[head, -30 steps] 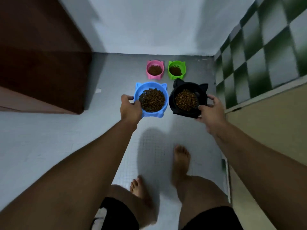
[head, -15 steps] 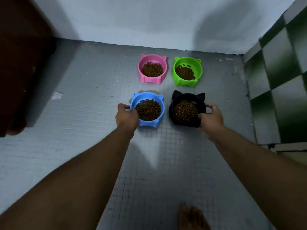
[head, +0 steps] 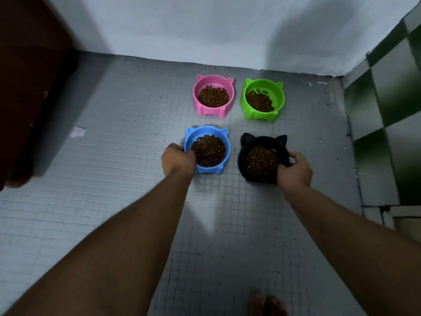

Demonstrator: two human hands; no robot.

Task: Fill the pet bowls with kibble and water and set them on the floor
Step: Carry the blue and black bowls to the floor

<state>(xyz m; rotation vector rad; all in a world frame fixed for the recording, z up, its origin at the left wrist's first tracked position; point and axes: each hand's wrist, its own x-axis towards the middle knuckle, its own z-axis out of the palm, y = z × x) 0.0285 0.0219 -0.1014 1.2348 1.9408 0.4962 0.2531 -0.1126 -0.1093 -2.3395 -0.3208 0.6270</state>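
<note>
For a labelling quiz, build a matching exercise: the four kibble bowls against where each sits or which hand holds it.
1 pink bowl
2 green bowl
3 blue bowl
4 black bowl

A held by right hand
B far row, right
C held by left hand
D far row, left

Pairs: 1-D, 2-B, 3-C, 4-A
</note>
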